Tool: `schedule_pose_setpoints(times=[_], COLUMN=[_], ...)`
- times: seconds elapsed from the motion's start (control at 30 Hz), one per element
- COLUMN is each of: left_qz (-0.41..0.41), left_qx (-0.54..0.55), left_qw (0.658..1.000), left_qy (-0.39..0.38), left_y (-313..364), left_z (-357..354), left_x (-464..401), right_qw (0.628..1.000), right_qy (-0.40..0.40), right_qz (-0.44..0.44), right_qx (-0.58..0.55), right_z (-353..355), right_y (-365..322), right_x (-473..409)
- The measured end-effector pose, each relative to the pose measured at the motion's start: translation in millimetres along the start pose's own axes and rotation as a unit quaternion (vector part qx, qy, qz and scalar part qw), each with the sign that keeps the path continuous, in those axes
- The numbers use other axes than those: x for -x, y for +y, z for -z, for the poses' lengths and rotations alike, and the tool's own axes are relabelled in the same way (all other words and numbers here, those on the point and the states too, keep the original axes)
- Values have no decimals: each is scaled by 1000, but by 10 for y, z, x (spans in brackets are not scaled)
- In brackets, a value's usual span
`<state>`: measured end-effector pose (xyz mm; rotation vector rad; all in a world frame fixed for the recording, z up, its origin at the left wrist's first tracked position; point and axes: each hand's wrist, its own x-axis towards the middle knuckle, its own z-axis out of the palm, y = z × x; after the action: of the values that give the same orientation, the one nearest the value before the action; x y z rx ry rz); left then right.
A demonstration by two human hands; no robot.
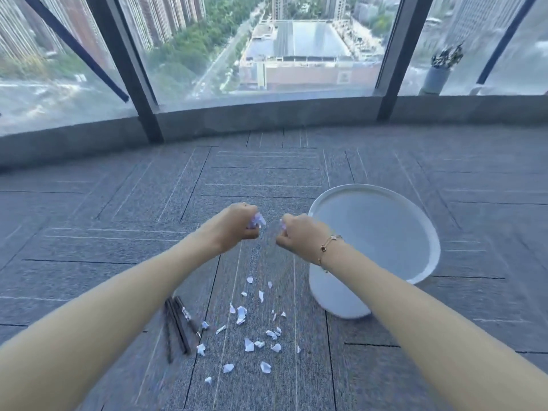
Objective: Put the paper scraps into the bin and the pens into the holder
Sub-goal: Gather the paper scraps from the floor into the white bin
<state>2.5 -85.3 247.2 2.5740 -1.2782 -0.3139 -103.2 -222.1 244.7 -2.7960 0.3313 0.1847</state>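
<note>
White paper scraps (250,330) and bin (376,247) show no writing.

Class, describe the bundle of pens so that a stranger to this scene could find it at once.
Start at the white bin standing on the grey carpet. Look to its near left, past the scattered paper scraps. The pens lie together at the scraps' left edge: long, dark and thin, while everything near them is small and pale.
</note>
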Motion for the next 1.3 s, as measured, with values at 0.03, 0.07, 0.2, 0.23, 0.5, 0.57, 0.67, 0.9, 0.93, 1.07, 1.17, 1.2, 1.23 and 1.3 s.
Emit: schedule_pose_setpoints(times=[0.03,0.07,0.2,0.23,0.5,0.57,0.67,0.9,0.93,1.07,1.17,1.2,1.23,1.3], left_qz=[-10,-21,-69,-78,-79,-71,-67,-52,-40,-10,-9,-15,-26,-56], left_qx=[7,11,13,3,1,22,38,3,-6,-53,-29,-12,0,-25], left_qw=[1000,1000,997,997,994,994,994,984,983,991,996,995,992,984], left_qy=[2,0,-14,-16,-76,-84,-78,-169,-178,-123,-83,-97,-123,-169], left_y=[95,198,705,825,1321,1343,1373,1369,1355,1344,1340,1336,1334,1320], left_z=[32,50,45,7,-643,-774,-945,-1245,-1265,-1241,-1233,-1222,-1204,-1185], left_x=[-90,-185,-539,-626,-1175,-1260,-1315,-1335,-1337,-1312,-1341,-1341,-1331,-1315], right_qw=[1000,1000,996,994,982,979,974,964,964,970,973,974,974,975], right_qy=[6,11,32,32,-18,-30,-36,-80,-74,-48,-15,-3,4,-9], right_qz=[-13,-26,-83,-97,-181,-195,-217,-228,-226,-224,-228,-223,-222,-215], right_qx=[1,0,-26,-30,-48,-48,-50,-110,-119,-87,-33,-37,-50,-61], right_z=[73,130,303,334,182,99,-20,-167,-170,-143,-103,-104,-94,-77], right_y=[100,215,689,795,1491,1595,1718,1827,1827,1829,1826,1837,1831,1825], right_x=[13,21,87,110,166,152,116,-14,-25,-23,0,0,12,51])
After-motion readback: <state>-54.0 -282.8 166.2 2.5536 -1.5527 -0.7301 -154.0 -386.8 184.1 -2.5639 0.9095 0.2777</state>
